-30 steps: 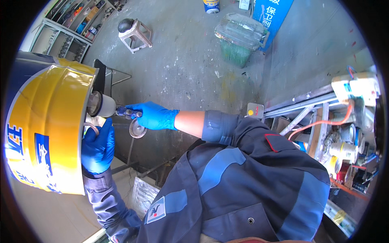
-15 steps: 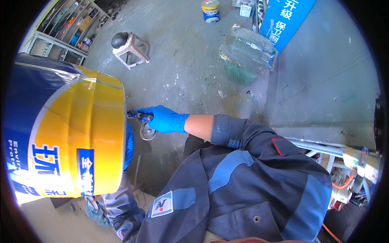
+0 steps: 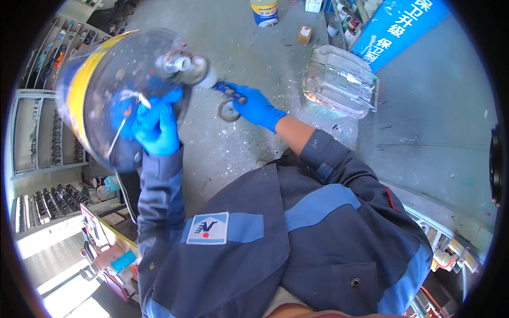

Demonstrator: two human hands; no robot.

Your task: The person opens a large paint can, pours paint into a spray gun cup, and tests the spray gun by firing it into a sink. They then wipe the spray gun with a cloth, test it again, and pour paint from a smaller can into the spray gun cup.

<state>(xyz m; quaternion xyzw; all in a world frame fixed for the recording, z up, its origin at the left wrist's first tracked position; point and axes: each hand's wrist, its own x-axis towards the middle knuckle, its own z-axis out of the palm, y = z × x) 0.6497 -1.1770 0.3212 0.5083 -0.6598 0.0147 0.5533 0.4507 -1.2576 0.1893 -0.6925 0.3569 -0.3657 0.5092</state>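
Note:
My left hand (image 3: 156, 124), gloved in blue, is closed on a thin pale handle (image 3: 139, 97) at the top of a large drum (image 3: 97, 127) with a yellow band. The drum is tilted, its dark top toward the camera, slightly blurred. Near the top's far edge is a metal spout fitting (image 3: 174, 63), beside a whitish cylindrical cup (image 3: 204, 73). My gloved right hand (image 3: 249, 103) grips a blue tool (image 3: 229, 89) that meets this cup. A small round disc (image 3: 229, 111) hangs just below the tool. Whether the cup touches the spout I cannot tell.
A lidded bin (image 3: 336, 79) stands ahead right, beside a blue sign board (image 3: 397, 29). A yellow-blue bucket (image 3: 264, 11) and small carton (image 3: 304, 34) sit on the floor ahead. Shelves (image 3: 42, 127) line the left. A cluttered stand (image 3: 445, 254) is at lower right.
The drum has swung upward and turned, so its top now faces the camera and my left hand shows on it. My right hand with the tool has moved up and to the right.

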